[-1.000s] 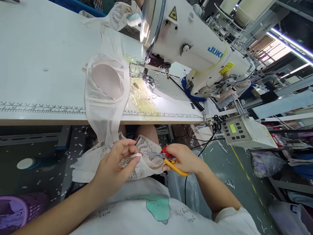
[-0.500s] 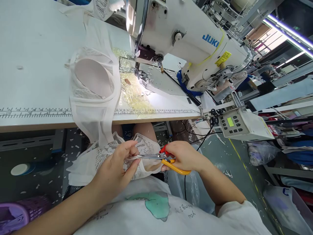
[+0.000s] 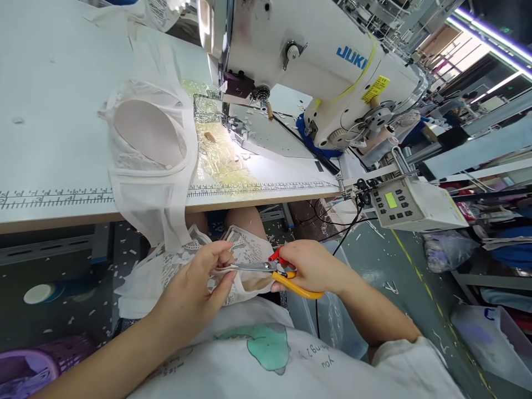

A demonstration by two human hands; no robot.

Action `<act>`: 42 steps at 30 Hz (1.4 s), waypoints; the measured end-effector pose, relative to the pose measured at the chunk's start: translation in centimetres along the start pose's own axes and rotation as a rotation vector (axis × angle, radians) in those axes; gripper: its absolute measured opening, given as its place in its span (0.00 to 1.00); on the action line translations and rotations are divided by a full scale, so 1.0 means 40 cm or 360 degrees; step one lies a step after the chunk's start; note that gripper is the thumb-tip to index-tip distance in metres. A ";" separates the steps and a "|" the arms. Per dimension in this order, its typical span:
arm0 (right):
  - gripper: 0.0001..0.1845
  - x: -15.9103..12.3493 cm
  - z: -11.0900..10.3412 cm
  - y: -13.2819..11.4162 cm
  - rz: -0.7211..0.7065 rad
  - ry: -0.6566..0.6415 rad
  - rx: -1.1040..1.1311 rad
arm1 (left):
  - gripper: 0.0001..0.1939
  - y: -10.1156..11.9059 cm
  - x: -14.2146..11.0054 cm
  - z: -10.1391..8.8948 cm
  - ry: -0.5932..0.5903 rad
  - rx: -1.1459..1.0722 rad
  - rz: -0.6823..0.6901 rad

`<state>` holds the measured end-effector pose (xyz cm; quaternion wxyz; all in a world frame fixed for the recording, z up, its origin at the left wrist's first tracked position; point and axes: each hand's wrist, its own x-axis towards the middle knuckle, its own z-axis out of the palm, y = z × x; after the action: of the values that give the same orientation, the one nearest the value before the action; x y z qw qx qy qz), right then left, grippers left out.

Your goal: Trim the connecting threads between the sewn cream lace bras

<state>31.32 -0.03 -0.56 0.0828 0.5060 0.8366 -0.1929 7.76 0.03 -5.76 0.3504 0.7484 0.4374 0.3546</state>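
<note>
A white lace bra (image 3: 250, 249) lies across my lap, one end reaching up over the table edge, where a padded cup (image 3: 145, 130) rests inside up. Thumb and fingers of my left hand (image 3: 202, 280) pinch a narrow edge of the fabric. My right hand (image 3: 310, 269) grips scissors (image 3: 297, 286) with one orange and one red handle. Their blades point left and look closed or nearly so, with the tips at the pinched edge beside my left fingertips. Whether fabric lies between the blades I cannot make out.
A white JUKI sewing machine (image 3: 299, 61) stands on the table (image 3: 54, 127), which has a printed ruler (image 3: 54, 198) along its front. A control box (image 3: 415, 205) sits to the right. A purple basket (image 3: 54, 357) is at lower left, a clear plastic bin (image 3: 492, 343) at lower right.
The scissor blades have closed and moved left to the fabric edge at my left fingertips. My left hand keeps its pinch. The view has shifted, so the table and machine appear further left.
</note>
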 end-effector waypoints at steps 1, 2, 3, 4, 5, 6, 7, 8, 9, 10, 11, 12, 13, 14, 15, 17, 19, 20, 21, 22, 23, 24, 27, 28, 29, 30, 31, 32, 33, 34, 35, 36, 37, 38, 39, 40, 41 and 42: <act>0.28 -0.001 0.000 -0.001 0.0000 0.0009 0.0007 | 0.17 0.001 0.001 0.000 -0.0009 0.0004 -0.0017; 0.28 -0.001 0.001 -0.002 0.0003 0.0010 0.0012 | 0.17 0.002 0.002 0.000 -0.0013 0.0004 -0.0033; 0.28 -0.002 0.001 -0.002 0.0006 0.0006 0.0013 | 0.16 0.002 0.002 0.001 -0.0018 0.0000 -0.0051; 0.28 -0.002 0.001 -0.003 0.0011 -0.0002 0.0011 | 0.16 0.002 0.003 0.001 -0.0019 -0.0007 -0.0064; 0.29 -0.003 0.001 -0.004 0.0016 -0.0008 0.0007 | 0.16 0.002 0.004 0.001 -0.0014 -0.0017 -0.0068; 0.29 -0.003 0.002 -0.005 0.0019 -0.0009 0.0003 | 0.16 0.002 0.004 0.001 -0.0017 -0.0028 -0.0075; 0.30 -0.003 0.002 -0.006 0.0019 -0.0006 -0.0001 | 0.16 0.002 0.004 0.001 -0.0017 -0.0040 -0.0079; 0.30 -0.004 0.002 -0.006 0.0019 -0.0001 -0.0006 | 0.16 0.003 0.005 0.001 -0.0010 -0.0050 -0.0081; 0.31 -0.004 0.002 -0.007 0.0018 0.0003 -0.0011 | 0.16 0.004 0.006 0.001 -0.0016 -0.0055 -0.0090; 0.31 -0.004 0.002 -0.007 0.0019 0.0007 -0.0016 | 0.16 0.006 0.007 0.000 -0.0023 -0.0056 -0.0103; 0.31 -0.005 0.003 -0.006 0.0022 0.0011 -0.0017 | 0.16 0.009 0.008 0.000 -0.0034 -0.0057 -0.0121; 0.30 -0.005 0.003 -0.006 0.0026 0.0012 -0.0015 | 0.16 0.012 0.009 -0.001 -0.0049 -0.0058 -0.0139; 0.30 -0.006 0.003 -0.006 0.0032 0.0009 -0.0013 | 0.16 0.014 0.011 -0.002 -0.0056 -0.0062 -0.0150; 0.29 -0.006 0.003 -0.005 0.0038 0.0005 -0.0011 | 0.16 0.016 0.012 -0.002 -0.0064 -0.0069 -0.0158; 0.28 -0.007 0.004 -0.004 0.0039 0.0001 -0.0008 | 0.16 0.017 0.013 -0.002 -0.0056 -0.0080 -0.0155; 0.28 -0.009 0.005 -0.003 0.0037 -0.0010 -0.0002 | 0.16 0.016 0.014 -0.003 -0.0052 -0.0090 -0.0160; 0.27 -0.010 0.006 -0.002 0.0033 -0.0007 -0.0002 | 0.15 0.012 0.014 -0.002 -0.0059 -0.0091 -0.0181; 0.27 -0.010 0.007 -0.002 0.0032 -0.0004 -0.0003 | 0.15 0.010 0.014 -0.001 -0.0066 -0.0092 -0.0193; 0.27 -0.011 0.008 -0.002 0.0034 -0.0007 -0.0007 | 0.15 0.008 0.014 0.000 -0.0066 -0.0096 -0.0197; 0.27 -0.011 0.008 -0.002 0.0034 -0.0012 -0.0013 | 0.15 0.008 0.014 0.001 -0.0060 -0.0104 -0.0196; 0.27 -0.011 0.010 -0.002 0.0033 -0.0020 -0.0018 | 0.15 0.009 0.015 0.001 -0.0050 -0.0111 -0.0194; 0.26 -0.011 0.011 -0.002 0.0031 -0.0031 -0.0022 | 0.15 0.011 0.016 0.001 -0.0050 -0.0111 -0.0197; 0.27 -0.011 0.016 -0.002 0.0025 -0.0064 -0.0019 | 0.14 0.022 0.019 -0.003 -0.0072 -0.0099 -0.0225; 0.27 -0.012 0.019 -0.003 0.0022 -0.0070 -0.0010 | 0.14 0.026 0.020 -0.004 -0.0086 -0.0094 -0.0238; 0.28 -0.012 0.021 -0.003 0.0022 -0.0072 0.0002 | 0.14 0.029 0.021 -0.006 -0.0094 -0.0093 -0.0253; 0.28 -0.013 0.024 -0.003 0.0022 -0.0069 0.0016 | 0.14 0.030 0.022 -0.006 -0.0099 -0.0098 -0.0270; 0.29 -0.013 0.026 -0.003 0.0020 -0.0061 0.0029 | 0.14 0.031 0.022 -0.007 -0.0104 -0.0104 -0.0289; 0.29 -0.014 0.029 -0.003 0.0017 -0.0050 0.0038 | 0.14 0.031 0.023 -0.007 -0.0107 -0.0110 -0.0307; 0.29 -0.014 0.031 -0.002 0.0014 -0.0041 0.0043 | 0.14 0.031 0.024 -0.006 -0.0112 -0.0118 -0.0321; 0.30 -0.015 0.032 -0.002 0.0008 -0.0039 0.0046 | 0.14 0.031 0.024 -0.006 -0.0119 -0.0128 -0.0328; 0.30 -0.015 0.033 -0.001 0.0000 -0.0038 0.0050 | 0.15 0.031 0.025 -0.006 -0.0129 -0.0141 -0.0334; 0.30 -0.015 0.034 -0.001 -0.0005 -0.0041 0.0052 | 0.15 0.031 0.025 -0.005 -0.0136 -0.0152 -0.0338; 0.30 -0.015 0.035 -0.001 -0.0008 -0.0047 0.0056 | 0.15 0.032 0.025 -0.005 -0.0143 -0.0163 -0.0345; 0.30 -0.015 0.036 -0.001 -0.0009 -0.0052 0.0063 | 0.15 0.032 0.025 -0.005 -0.0147 -0.0175 -0.0358; 0.30 -0.014 0.037 -0.001 -0.0008 -0.0055 0.0070 | 0.15 0.033 0.024 -0.005 -0.0152 -0.0185 -0.0376; 0.29 -0.014 0.039 -0.002 -0.0004 -0.0057 0.0076 | 0.15 0.032 0.023 -0.004 -0.0154 -0.0193 -0.0394; 0.28 -0.013 0.040 -0.002 0.0001 -0.0061 0.0081 | 0.15 0.031 0.021 -0.003 -0.0160 -0.0200 -0.0404; 0.27 -0.012 0.041 -0.002 0.0004 -0.0062 0.0090 | 0.15 0.029 0.020 -0.001 -0.0155 -0.0209 -0.0401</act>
<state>31.39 -1.13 -1.86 0.0849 0.5054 0.8284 -0.2262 8.47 0.32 -4.57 0.4611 0.6794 0.4863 0.2990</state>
